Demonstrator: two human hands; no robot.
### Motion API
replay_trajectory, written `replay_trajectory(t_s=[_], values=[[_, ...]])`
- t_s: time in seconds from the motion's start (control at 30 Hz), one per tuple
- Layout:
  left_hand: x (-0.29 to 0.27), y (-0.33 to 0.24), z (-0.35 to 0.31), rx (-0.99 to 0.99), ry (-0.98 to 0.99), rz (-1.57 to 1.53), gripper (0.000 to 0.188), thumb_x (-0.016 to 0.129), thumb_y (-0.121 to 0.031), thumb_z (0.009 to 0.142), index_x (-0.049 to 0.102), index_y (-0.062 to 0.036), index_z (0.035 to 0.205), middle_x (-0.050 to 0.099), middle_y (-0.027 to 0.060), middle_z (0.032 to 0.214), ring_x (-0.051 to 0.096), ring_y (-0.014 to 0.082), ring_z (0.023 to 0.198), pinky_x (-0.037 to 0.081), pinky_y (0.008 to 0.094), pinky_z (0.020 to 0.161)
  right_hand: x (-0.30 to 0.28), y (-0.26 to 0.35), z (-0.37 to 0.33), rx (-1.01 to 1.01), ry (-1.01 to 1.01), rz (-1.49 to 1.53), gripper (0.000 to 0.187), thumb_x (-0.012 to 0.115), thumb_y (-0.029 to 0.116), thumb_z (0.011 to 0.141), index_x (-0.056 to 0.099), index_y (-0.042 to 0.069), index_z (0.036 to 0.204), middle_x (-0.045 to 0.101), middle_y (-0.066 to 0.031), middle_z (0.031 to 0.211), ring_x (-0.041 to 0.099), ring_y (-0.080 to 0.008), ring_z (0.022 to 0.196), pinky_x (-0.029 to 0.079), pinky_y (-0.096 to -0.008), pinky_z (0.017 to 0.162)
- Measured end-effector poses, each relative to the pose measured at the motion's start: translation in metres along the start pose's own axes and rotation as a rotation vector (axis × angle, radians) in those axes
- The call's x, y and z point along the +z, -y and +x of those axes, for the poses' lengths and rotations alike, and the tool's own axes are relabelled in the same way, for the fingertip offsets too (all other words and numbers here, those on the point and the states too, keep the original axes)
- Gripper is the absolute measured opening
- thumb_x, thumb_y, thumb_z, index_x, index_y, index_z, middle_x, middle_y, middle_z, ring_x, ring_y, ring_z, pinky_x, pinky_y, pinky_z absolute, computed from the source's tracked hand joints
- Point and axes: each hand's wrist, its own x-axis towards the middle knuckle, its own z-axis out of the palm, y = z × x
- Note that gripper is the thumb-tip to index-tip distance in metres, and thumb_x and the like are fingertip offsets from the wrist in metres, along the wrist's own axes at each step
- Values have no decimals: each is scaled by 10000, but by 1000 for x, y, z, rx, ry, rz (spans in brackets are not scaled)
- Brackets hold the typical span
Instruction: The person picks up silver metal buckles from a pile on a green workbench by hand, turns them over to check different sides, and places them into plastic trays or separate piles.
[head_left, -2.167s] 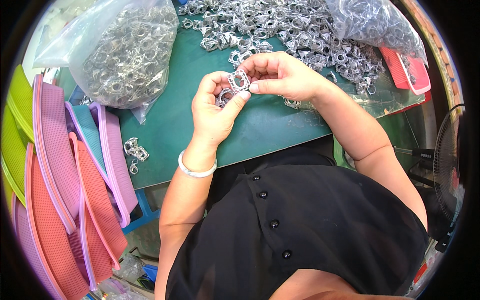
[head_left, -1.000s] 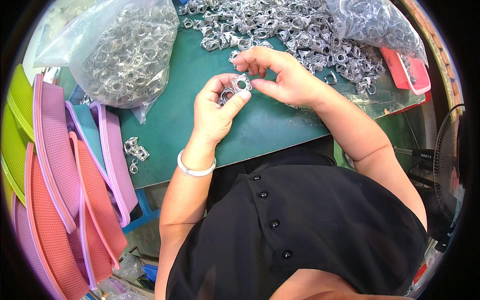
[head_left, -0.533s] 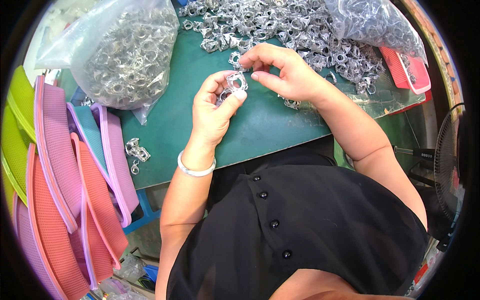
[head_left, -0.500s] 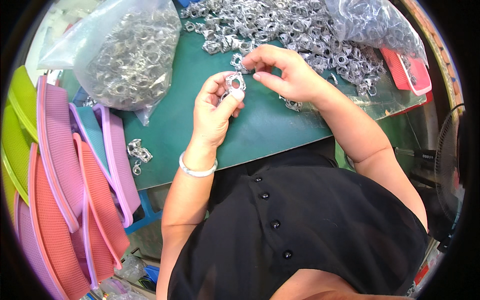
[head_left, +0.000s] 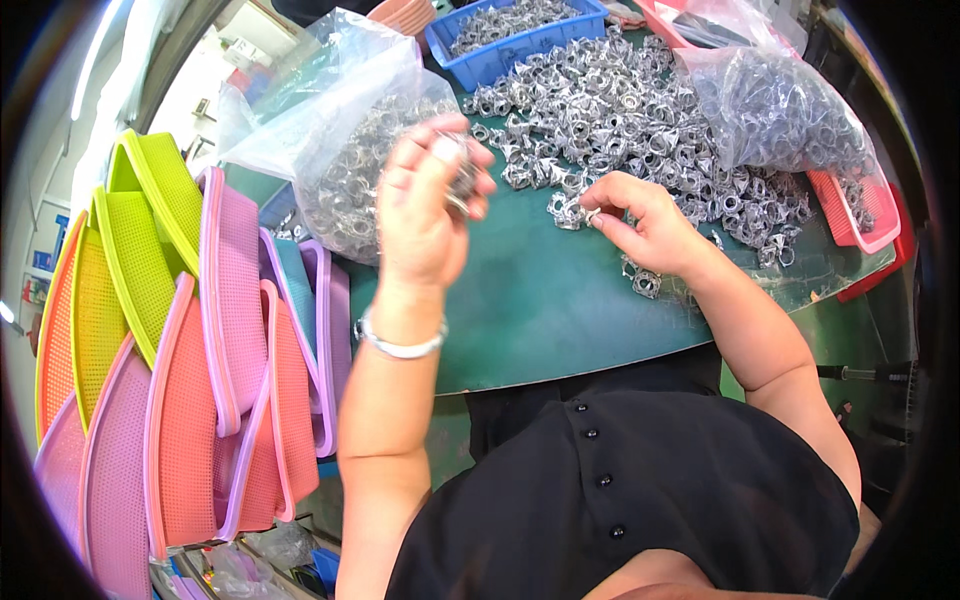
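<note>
My left hand (head_left: 425, 215), slightly blurred, is raised in front of the clear bag on the left. Its fingers are curled around a silver metal casting (head_left: 463, 182) with a ring-shaped opening; whether it holds more than one is hidden. At the near edge of a large heap of such castings (head_left: 620, 120), my right hand (head_left: 650, 225) pinches another silver casting (head_left: 570, 211) between thumb and fingertips. Just below the right hand, a few loose castings (head_left: 643, 281) lie on the green tabletop (head_left: 520, 310).
A bulging clear bag of castings (head_left: 345, 185) stands at the left, another bag (head_left: 775, 110) at the right above a pink tray (head_left: 840, 220). Behind the heap sits a blue bin (head_left: 480, 72). Colourful mesh baskets (head_left: 235, 300) are stacked along the left side.
The view has shifted, showing more of the far table. My left hand has moved left, away from the right hand, carrying its casting; my right hand now grips a casting by the heap.
</note>
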Motion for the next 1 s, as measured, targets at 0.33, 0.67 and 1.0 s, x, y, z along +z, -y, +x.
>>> replay_trajectory(t_s=[0.33, 0.67, 1.0], values=[[-71, -143, 94, 693, -663, 2149, 444, 538, -472, 761, 610, -173, 1081, 603, 126, 1055, 565, 282, 989, 430, 363, 852, -15, -2, 10, -122, -108, -88, 130, 575, 18, 791, 586, 4, 919, 570, -56, 817, 528, -121, 676, 435, -248, 609], [51, 49, -13, 363, 442, 1410, 335, 664, -243, 727, 599, -46, 990, 597, 127, 918, 577, 297, 874, 471, 378, 758, -20, -18, 6, 37, -315, -5, 201, 547, 40, 832, 589, 5, 1025, 621, -56, 860, 568, -92, 758, 468, -236, 677], [77, 115, -41, 443, 672, 1421, 321, 643, -131, 697, 604, -83, 1012, 508, 110, 1120, 508, 271, 921, 427, 382, 793, -19, -21, 5, 86, -330, 29, 191, 567, 61, 833, 590, 4, 1015, 616, -26, 818, 535, -51, 705, 450, -204, 616]])
